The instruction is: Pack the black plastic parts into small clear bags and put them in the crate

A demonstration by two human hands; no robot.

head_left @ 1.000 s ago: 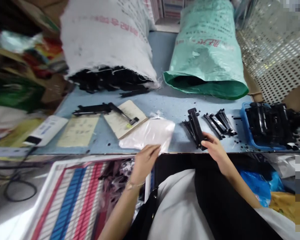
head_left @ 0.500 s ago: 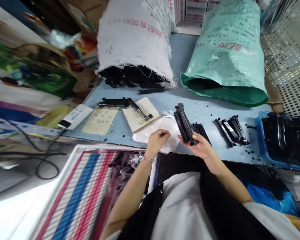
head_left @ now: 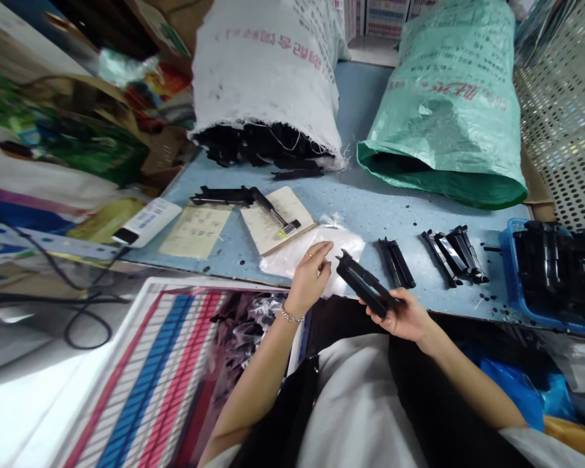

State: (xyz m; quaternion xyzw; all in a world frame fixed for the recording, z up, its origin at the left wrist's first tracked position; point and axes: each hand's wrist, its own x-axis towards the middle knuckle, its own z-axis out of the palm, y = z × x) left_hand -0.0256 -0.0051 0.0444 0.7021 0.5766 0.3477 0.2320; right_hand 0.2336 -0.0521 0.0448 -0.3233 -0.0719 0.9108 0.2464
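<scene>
My right hand (head_left: 403, 314) grips the lower end of a long, hinged-looking black plastic part (head_left: 358, 279), which tilts up to the left over the table's front edge. To its left is my left hand (head_left: 312, 276), index finger stretched out and the other fingers loosely bent, with nothing visible in it. Under and behind that hand lies a crumpled clear plastic bag (head_left: 344, 240). Similar black parts lie on the table: a pair (head_left: 396, 262) just beyond my right hand, and a group (head_left: 454, 255) farther right.
A white woven sack (head_left: 268, 71) of black pieces and a green sack (head_left: 443, 110) lie at the back. A blue basket (head_left: 513, 286) of black parts stands right. Left are a notepad (head_left: 287, 201), a paper sheet (head_left: 195, 231) and a white device (head_left: 149, 221). A striped crate (head_left: 160, 377) stands below.
My right hand has drawn the black part down and toward me, turning it, which uncovers the pair on the table. My left hand's fingers have loosened from a pinch, index finger now raised.
</scene>
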